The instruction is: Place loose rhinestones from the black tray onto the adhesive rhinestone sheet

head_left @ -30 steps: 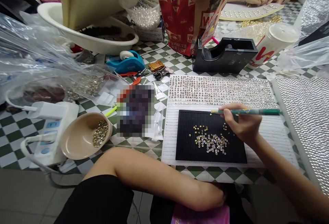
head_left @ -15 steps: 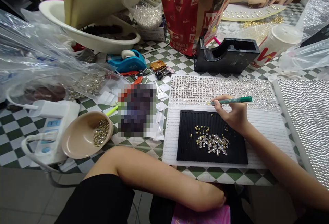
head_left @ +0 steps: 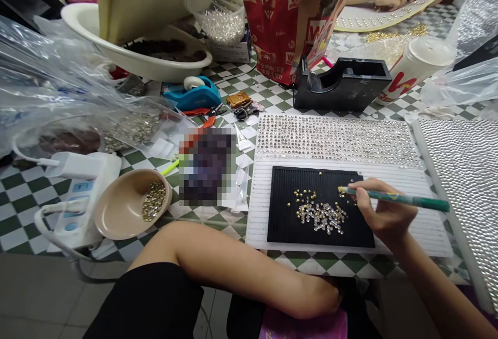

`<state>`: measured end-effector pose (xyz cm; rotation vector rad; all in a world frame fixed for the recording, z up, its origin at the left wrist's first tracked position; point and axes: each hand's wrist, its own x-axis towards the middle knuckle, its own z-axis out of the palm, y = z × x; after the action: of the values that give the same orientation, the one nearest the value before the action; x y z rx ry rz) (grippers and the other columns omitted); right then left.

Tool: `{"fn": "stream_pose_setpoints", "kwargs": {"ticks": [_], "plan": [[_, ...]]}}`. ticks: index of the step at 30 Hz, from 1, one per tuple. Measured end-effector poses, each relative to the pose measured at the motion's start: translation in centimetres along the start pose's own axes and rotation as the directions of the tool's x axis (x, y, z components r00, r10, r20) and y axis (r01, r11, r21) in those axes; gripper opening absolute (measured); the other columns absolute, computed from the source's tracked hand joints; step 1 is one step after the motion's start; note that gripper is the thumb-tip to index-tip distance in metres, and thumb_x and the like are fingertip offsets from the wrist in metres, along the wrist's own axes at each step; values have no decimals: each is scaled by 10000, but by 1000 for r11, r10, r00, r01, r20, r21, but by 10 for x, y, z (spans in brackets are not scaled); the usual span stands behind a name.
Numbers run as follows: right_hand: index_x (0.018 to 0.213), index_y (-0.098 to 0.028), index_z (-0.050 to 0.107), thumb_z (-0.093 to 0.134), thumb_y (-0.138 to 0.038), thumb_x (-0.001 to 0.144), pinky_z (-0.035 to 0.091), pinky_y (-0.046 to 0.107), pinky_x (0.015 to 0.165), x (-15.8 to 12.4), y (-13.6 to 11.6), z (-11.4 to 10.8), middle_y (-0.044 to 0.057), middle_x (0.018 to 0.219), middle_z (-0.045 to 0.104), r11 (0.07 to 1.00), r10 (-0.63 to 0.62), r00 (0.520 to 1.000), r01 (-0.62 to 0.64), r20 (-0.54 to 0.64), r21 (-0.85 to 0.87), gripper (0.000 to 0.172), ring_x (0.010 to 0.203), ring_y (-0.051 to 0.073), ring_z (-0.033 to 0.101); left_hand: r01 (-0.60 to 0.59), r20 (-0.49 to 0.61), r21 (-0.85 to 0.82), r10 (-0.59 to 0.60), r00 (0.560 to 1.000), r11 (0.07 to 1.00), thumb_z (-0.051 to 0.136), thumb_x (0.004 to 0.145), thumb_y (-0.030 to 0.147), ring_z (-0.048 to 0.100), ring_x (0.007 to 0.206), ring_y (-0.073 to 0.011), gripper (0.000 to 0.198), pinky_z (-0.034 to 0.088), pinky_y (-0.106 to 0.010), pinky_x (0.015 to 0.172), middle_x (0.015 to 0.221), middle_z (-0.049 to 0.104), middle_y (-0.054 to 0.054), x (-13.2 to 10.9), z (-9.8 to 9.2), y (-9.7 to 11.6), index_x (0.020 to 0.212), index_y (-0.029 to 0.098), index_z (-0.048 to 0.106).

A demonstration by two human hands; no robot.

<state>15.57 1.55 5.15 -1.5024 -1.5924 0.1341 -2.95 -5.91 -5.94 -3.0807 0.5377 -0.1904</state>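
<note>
Tray (head_left: 278, 225): stiff-looking, bears gems (head_left: 322, 218), likely light, hard, slippery; best taken singly by their edges. Left hand (head_left: 329, 297): low in view, fingers hidden, state unclear. Right hand (head_left: 385, 214): fingers gripping pen (head_left: 404, 198), tip over tray's right side. Pen: likely light, rigid; hold near tip.

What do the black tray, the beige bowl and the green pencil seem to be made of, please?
Black tray: probably plastic, matte, as its dull, ridged surface suggests; rubber is possible.
Beige bowl: likely plastic with a satin finish, from its smooth wall and soft sheen; ceramic possible.
Green pencil: perhaps painted wood, judging by its slim, marked shaft.
</note>
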Motion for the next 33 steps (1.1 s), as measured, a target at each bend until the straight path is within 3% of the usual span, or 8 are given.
{"fn": "stream_pose_setpoints", "kwargs": {"ticks": [4,8,13,22,27,30,33], "plan": [[819,-206,658,597,-55,813,523,272,555,-19,2,-4,1,713,686,1000,21,999,-21,-24,-20,163,587,134,639,3,-58,-25,-5,998,1000,584,653,162,691,876,-181,159,504,-351,1000,765,720,-1,0,2,3,655,282,688],[803,-203,662,586,-70,807,512,279,538,-25,2,-5,3,682,675,999,37,999,-37,-25,-2,153,567,139,626,24,-70,-14,-25,997,1000,589,622,163,697,866,-184,165,508,-354,1012,731,711,-4,0,4,7,675,269,704],[759,-201,662,567,-87,795,512,287,508,-28,-5,-10,11,640,673,999,36,999,-36,-3,1,152,537,151,626,22,-54,20,-21,998,1000,596,597,177,688,823,-189,137,530,-364,989,705,697,6,4,9,9,586,288,676],[758,-205,683,590,-89,792,518,268,489,-26,-6,-8,9,645,689,998,43,999,-43,20,36,153,519,146,632,15,53,101,-20,998,995,552,663,160,681,1053,-221,215,466,-429,1092,913,748,-29,5,0,9,739,283,711],[897,-220,713,628,-99,842,567,248,556,-5,-2,-2,0,755,725,981,128,990,-118,-57,151,158,591,130,681,-25,70,70,20,997,997,558,662,170,695,937,-180,167,525,-355,1005,839,718,1,4,3,7,702,289,669],[947,-229,716,637,-147,873,604,275,642,19,4,10,11,842,742,979,113,993,-114,20,167,136,678,141,714,-76,22,31,76,997,997,611,633,230,668,795,-141,61,539,-260,921,744,663,27,1,5,5,643,288,597],[933,-222,713,629,-225,893,620,320,708,42,11,25,30,901,748,985,68,992,-84,109,150,93,774,164,723,-87,-7,55,88,996,995,676,573,324,616,714,-129,172,519,-240,925,683,595,42,-2,4,6,572,283,509]]}}
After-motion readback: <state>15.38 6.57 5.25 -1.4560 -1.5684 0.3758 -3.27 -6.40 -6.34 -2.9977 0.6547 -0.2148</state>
